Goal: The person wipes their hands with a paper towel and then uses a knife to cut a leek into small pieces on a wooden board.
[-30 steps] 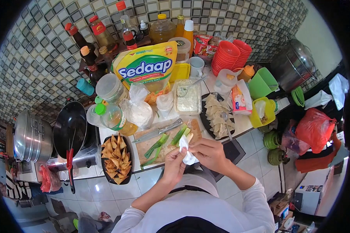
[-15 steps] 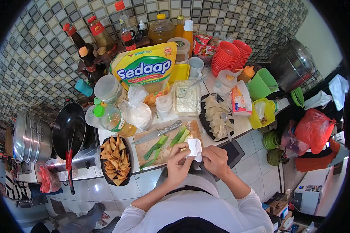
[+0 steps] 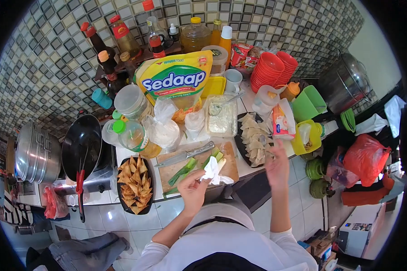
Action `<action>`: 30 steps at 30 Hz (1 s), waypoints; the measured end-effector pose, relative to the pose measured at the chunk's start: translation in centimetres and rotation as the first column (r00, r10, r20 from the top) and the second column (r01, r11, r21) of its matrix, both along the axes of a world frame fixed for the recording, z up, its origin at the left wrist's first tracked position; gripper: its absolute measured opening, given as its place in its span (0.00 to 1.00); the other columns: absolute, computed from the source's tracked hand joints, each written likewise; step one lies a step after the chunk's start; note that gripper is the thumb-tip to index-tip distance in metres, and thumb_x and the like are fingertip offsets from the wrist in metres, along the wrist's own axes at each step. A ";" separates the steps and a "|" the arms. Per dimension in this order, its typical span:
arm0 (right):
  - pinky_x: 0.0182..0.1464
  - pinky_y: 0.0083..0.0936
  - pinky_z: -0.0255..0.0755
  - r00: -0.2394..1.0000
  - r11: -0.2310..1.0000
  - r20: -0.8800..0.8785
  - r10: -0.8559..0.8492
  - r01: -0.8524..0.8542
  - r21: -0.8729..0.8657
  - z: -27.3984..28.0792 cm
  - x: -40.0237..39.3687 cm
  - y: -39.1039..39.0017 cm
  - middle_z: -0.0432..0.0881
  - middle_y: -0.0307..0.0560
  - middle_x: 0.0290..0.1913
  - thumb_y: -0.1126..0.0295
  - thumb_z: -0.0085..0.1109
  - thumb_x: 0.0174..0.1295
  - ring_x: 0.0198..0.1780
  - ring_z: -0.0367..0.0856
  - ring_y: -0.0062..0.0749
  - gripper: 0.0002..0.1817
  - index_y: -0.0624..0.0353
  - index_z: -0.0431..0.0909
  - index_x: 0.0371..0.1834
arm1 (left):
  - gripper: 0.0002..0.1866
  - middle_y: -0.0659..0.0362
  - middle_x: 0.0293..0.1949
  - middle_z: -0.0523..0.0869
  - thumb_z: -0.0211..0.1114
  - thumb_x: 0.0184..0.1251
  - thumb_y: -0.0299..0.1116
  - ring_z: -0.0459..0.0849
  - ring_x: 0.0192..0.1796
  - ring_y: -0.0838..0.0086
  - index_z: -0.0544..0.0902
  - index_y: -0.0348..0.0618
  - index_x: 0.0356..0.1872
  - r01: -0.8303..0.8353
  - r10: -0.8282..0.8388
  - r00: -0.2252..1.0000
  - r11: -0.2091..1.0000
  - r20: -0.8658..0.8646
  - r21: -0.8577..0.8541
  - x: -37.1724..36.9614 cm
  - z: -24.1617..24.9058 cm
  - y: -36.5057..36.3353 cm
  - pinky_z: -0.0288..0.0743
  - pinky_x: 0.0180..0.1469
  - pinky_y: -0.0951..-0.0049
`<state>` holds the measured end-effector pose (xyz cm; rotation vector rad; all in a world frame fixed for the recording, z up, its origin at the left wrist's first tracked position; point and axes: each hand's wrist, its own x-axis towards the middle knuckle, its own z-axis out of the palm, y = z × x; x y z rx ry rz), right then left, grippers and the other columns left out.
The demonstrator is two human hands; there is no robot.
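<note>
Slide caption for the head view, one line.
Left hand holds white tissue at a cutting board with knife and green onions; right hand apart, near a red-and-white packet.

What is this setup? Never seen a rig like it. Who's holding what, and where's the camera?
There's no machine: these are a person's two bare hands. The only view is from a head-worn camera looking forward and down, with curved dark edges.

The left hand pinches a white crumpled sheet, probably tissue. The right hand has its fingers extended near the pale folded pieces; nothing shows in it, and I can't tell whether it touches anything.

On the counter, a cutting board carries a knife and green stalks. Brown triangular pieces sit left of it.
</note>
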<state>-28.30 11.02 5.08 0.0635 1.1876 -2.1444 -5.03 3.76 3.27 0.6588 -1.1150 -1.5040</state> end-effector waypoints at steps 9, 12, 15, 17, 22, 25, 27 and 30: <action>0.20 0.12 0.67 0.969 1.000 0.246 -0.023 0.023 0.005 -10.7 -14.5 0.8 0.79 0.36 0.26 0.69 0.56 0.64 0.21 0.72 0.18 0.04 0.54 0.75 0.33 | 0.13 0.53 0.42 0.84 0.67 0.55 0.12 0.83 0.43 0.74 0.83 0.32 0.42 0.039 -0.035 0.998 0.997 -0.056 0.073 0.5 -0.4 0.4 0.77 0.44 0.78; 0.19 0.11 0.66 0.983 0.998 0.170 -0.062 0.055 0.044 -10.1 -14.8 0.0 0.79 0.36 0.25 0.64 0.59 0.64 0.18 0.69 0.17 0.08 0.52 0.74 0.29 | 0.13 0.53 0.42 0.84 0.66 0.57 0.12 0.83 0.43 0.75 0.82 0.31 0.44 0.048 -0.046 0.999 0.988 -0.015 0.150 1.1 -0.3 0.3 0.78 0.45 0.78; 0.18 0.13 0.65 0.997 0.991 0.080 -0.001 -0.009 0.130 -9.2 -14.0 -0.8 0.77 0.34 0.24 0.59 0.60 0.64 0.15 0.68 0.18 0.12 0.51 0.73 0.29 | 0.13 0.54 0.42 0.85 0.65 0.58 0.13 0.83 0.44 0.75 0.81 0.31 0.45 0.042 -0.048 0.998 0.977 0.026 0.208 1.5 -0.1 0.1 0.78 0.45 0.78; 0.17 0.14 0.64 0.998 0.980 -0.059 0.001 0.011 0.200 -9.5 -14.2 -1.6 0.75 0.33 0.22 0.57 0.60 0.64 0.14 0.67 0.19 0.12 0.51 0.72 0.30 | 0.12 0.53 0.42 0.85 0.65 0.59 0.14 0.84 0.44 0.75 0.81 0.31 0.45 -0.002 0.000 1.000 0.986 0.012 0.168 1.5 -0.6 -0.2 0.78 0.46 0.78; 0.19 0.18 0.66 0.955 0.970 -0.293 0.046 0.028 0.243 -10.3 -14.7 -1.9 0.75 0.37 0.28 0.60 0.60 0.63 0.21 0.72 0.20 0.10 0.51 0.70 0.37 | 0.13 0.53 0.42 0.85 0.65 0.58 0.14 0.84 0.45 0.75 0.80 0.30 0.45 0.008 -0.006 1.000 0.980 -0.010 0.197 1.6 -0.2 -0.2 0.78 0.47 0.78; 0.29 0.24 0.74 0.933 0.955 -0.343 -0.111 0.196 0.224 -8.3 -13.4 -2.0 0.76 0.38 0.39 0.61 0.57 0.65 0.34 0.77 0.23 0.13 0.53 0.70 0.47 | 0.13 0.53 0.42 0.85 0.65 0.58 0.14 0.84 0.45 0.75 0.80 0.30 0.45 0.006 -0.007 1.000 0.977 0.004 0.213 1.6 -0.2 -0.4 0.78 0.47 0.78; 0.45 0.36 0.77 0.916 0.985 -0.369 -0.160 0.172 0.001 -8.6 -13.5 -1.6 0.75 0.40 0.48 0.63 0.54 0.66 0.48 0.76 0.27 0.16 0.55 0.69 0.54 | 0.13 0.53 0.42 0.85 0.65 0.58 0.14 0.84 0.45 0.74 0.80 0.30 0.45 0.004 -0.008 1.000 0.977 0.019 0.214 1.7 -0.4 -0.6 0.78 0.47 0.78; 0.62 0.51 0.71 0.932 0.972 -0.289 -0.220 0.183 -0.149 -6.7 -12.1 -0.9 0.75 0.43 0.50 0.64 0.53 0.65 0.57 0.74 0.37 0.18 0.58 0.68 0.56 | 0.13 0.53 0.43 0.85 0.65 0.59 0.14 0.84 0.44 0.74 0.80 0.30 0.46 0.007 -0.007 1.000 0.977 0.001 0.211 1.6 -0.5 -0.8 0.78 0.46 0.78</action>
